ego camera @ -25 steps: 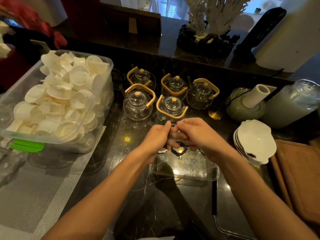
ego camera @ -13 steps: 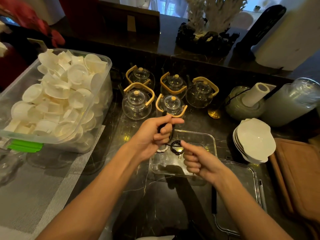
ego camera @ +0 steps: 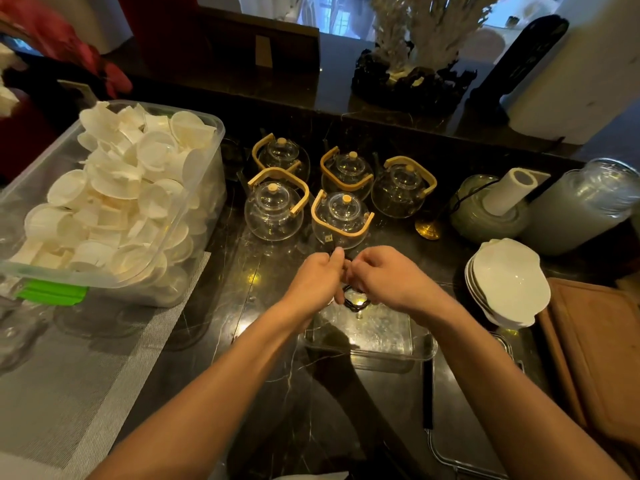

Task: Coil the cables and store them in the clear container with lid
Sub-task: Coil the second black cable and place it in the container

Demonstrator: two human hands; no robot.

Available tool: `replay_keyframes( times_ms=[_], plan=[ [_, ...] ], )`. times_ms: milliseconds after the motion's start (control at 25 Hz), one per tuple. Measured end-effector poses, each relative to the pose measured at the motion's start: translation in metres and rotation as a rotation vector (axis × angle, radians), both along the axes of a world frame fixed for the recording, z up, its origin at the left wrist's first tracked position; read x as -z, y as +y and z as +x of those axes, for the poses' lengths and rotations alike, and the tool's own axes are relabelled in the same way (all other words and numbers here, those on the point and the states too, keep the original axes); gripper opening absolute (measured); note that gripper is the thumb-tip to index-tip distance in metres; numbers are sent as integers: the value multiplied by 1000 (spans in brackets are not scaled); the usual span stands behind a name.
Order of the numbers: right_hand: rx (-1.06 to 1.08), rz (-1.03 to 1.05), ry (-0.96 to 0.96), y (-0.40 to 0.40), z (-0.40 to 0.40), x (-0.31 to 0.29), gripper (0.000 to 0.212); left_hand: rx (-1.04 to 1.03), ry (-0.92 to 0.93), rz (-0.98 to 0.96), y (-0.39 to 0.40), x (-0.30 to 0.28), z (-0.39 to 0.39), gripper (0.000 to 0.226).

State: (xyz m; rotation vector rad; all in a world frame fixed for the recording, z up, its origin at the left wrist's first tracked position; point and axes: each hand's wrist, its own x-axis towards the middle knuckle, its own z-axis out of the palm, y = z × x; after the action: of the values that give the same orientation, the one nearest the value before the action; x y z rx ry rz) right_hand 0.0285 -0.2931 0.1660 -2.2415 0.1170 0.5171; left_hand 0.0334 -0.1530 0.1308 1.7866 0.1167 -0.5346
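The left hand [ego camera: 313, 278] is seen with its fingers curled into a loose fist around a black cable [ego camera: 355, 301], the thumb raised on top near a USB plug [ego camera: 329, 239] that stands up just beyond the knuckles. The right hand [ego camera: 384, 277] is held touching the left, its fingers bent inward and pinching the same cable; the exact grip of its fingertips is hidden by the knuckles. Below the two hands a small coiled loop of the cable is seen hanging over the far edge of the clear container [ego camera: 377, 341], which lies on the dark counter [ego camera: 221, 306]. The container's lid [ego camera: 460, 455] is laid just to its right.

Compared with half a second earlier, the right hand has been brought up from beside the coil and is now closed against the left, and the two hands are joined over the container.
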Motion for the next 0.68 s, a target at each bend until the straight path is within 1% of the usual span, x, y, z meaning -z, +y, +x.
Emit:
replay_keyframes(
  times_ms=[80,120,160,240,320,400,560,600,680],
  plan=[
    [-57,-90,-99,9,-13,-1,30,-49,5,-53,-1,1,2,49],
    [-65,-95,-136,14,-22,-1,30,-57,15,-87,-1,1,3,47],
    [-48,-67,-160,17,-30,0,31,-70,26,-125,-2,1,3,42],
    [32,54,-174,21,-42,3,32,-103,38,-197,-4,2,4,32],
    [108,170,-171,21,-52,9,29,-125,37,-282,-5,4,3,30],
    [180,260,-148,22,-59,15,27,-171,60,-416,-7,5,2,29],
    [258,415,-83,29,-73,27,28,-263,177,-727,-9,-1,5,26],
    [291,490,-34,29,-75,30,29,-278,208,-783,-8,-1,6,27],
    [393,719,116,27,-74,34,27,-290,271,-892,-6,-2,9,28]
  ],
)
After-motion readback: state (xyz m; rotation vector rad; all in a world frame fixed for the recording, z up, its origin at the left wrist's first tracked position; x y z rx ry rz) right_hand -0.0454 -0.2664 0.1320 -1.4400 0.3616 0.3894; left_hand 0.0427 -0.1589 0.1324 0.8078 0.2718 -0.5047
